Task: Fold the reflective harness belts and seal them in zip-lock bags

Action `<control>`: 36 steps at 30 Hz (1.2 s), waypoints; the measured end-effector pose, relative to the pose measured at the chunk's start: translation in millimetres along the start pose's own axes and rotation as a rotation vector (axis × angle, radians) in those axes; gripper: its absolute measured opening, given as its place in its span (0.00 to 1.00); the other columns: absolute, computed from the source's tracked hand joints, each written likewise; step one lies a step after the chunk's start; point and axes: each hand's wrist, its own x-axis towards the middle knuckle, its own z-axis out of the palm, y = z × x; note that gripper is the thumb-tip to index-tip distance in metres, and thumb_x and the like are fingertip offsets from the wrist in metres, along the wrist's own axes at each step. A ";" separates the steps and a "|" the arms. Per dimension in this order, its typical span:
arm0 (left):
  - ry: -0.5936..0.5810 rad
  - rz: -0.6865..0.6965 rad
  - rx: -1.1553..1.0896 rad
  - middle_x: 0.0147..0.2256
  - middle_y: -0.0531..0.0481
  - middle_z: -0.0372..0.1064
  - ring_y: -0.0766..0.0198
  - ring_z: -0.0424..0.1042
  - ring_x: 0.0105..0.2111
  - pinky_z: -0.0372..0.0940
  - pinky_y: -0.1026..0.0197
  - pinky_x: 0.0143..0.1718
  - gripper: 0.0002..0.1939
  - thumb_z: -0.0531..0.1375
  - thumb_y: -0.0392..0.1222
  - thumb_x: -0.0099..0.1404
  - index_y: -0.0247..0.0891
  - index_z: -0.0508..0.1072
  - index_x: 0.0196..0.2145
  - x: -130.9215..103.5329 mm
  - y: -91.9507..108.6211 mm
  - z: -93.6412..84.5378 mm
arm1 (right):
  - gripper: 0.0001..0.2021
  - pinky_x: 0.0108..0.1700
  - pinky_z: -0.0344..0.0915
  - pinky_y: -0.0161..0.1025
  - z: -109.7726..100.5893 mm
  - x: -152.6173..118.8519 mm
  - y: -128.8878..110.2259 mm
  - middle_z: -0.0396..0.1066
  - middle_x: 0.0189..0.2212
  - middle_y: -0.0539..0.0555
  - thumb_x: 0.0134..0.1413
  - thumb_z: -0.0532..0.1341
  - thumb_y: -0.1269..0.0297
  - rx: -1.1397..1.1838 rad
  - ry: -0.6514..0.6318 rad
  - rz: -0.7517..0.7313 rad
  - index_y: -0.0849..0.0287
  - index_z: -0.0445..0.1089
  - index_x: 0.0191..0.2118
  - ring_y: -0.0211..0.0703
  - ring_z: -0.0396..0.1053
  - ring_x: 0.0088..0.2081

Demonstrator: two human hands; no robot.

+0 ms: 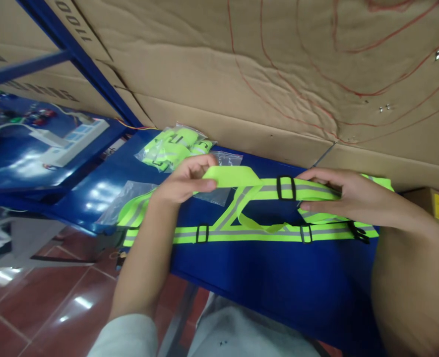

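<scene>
Across the blue table, a yellow-green reflective harness is lying with its long axis running left to right. Its near band is resting almost straight on the surface, while its far band is hanging between the two hands, roughly parallel to it. A diagonal strap is joining the two, leaning right toward its far end; beside it a loose strip is sagging in a curve.

The left hand is pinching the far band's left portion between thumb and fingers, the plain unstriped face showing there. The right hand is clamping the same band farther right, the strap passing between thumb and fingers. A black slider is sitting between the grips, just left of the right fingertips. The near band is lying nearer than both grips.

The left forearm is covering part of the near band; the strap's tip is hiding within the left fingers. The right hand is masking more green webbing behind it. At the right, a dark clip is proving hard to make out. Beyond the left hand, a clear bag is holding similar webbing.
</scene>
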 end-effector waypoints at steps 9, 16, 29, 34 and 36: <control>0.188 0.099 -0.310 0.12 0.66 0.34 0.75 0.35 0.09 0.42 0.65 0.11 0.23 0.70 0.60 0.54 0.42 0.65 0.28 1.1 2.7 -15.6 | 0.21 0.29 0.62 0.35 -16.0 -2.5 7.4 0.73 0.36 0.50 0.61 0.62 0.42 0.069 0.109 -0.021 0.49 0.75 0.52 0.39 0.65 0.30; 0.261 0.226 -0.385 0.19 0.58 0.55 0.75 0.51 0.14 0.51 0.66 0.14 0.24 0.75 0.53 0.47 0.40 0.65 0.24 2.8 -3.8 -5.0 | 0.25 0.33 0.66 0.37 -4.6 2.0 13.2 0.70 0.34 0.52 0.67 0.56 0.40 0.323 -0.003 0.071 0.49 0.72 0.59 0.40 0.66 0.32; 0.267 0.142 -0.257 0.57 0.48 0.72 0.55 0.76 0.48 0.72 0.52 0.48 0.19 0.75 0.49 0.51 0.44 0.73 0.35 7.9 -4.4 31.9 | 0.28 0.54 0.68 0.45 30.5 25.8 9.7 0.75 0.54 0.54 0.56 0.68 0.48 0.156 -0.406 -0.070 0.51 0.72 0.60 0.53 0.73 0.53; 0.281 0.115 -0.315 0.55 0.49 0.74 0.58 0.77 0.44 0.74 0.54 0.46 0.18 0.75 0.47 0.50 0.44 0.73 0.34 9.2 -6.7 29.8 | 0.23 0.40 0.67 0.39 31.4 28.0 2.4 0.76 0.39 0.52 0.56 0.67 0.48 0.220 -0.434 -0.081 0.54 0.74 0.54 0.43 0.71 0.38; 0.339 0.141 -0.287 0.53 0.50 0.75 0.59 0.77 0.42 0.74 0.55 0.44 0.17 0.74 0.48 0.51 0.44 0.74 0.35 9.0 -2.9 26.1 | 0.17 0.35 0.64 0.37 28.0 28.2 4.9 0.74 0.34 0.50 0.58 0.65 0.49 0.224 -0.380 -0.057 0.56 0.75 0.45 0.41 0.68 0.34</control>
